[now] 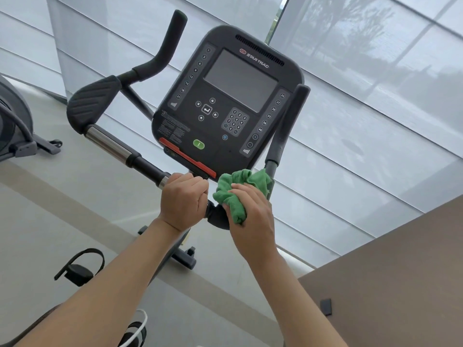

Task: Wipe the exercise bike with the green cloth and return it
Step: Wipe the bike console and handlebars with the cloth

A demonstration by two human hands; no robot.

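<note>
Down at the left, my left hand (184, 200) has its fingers curled tight round the handlebar (140, 160) of the Star Trac exercise bike (226, 101), right under the console. Just beside it, my right hand (250, 216) grips the bunched green cloth (236, 189), fingers wrapped over it, pressed against the handlebar's dark centre joint.

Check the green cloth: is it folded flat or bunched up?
Bunched up. The green cloth sits crumpled in uneven folds under the right hand, pressed against the handlebar.
</note>
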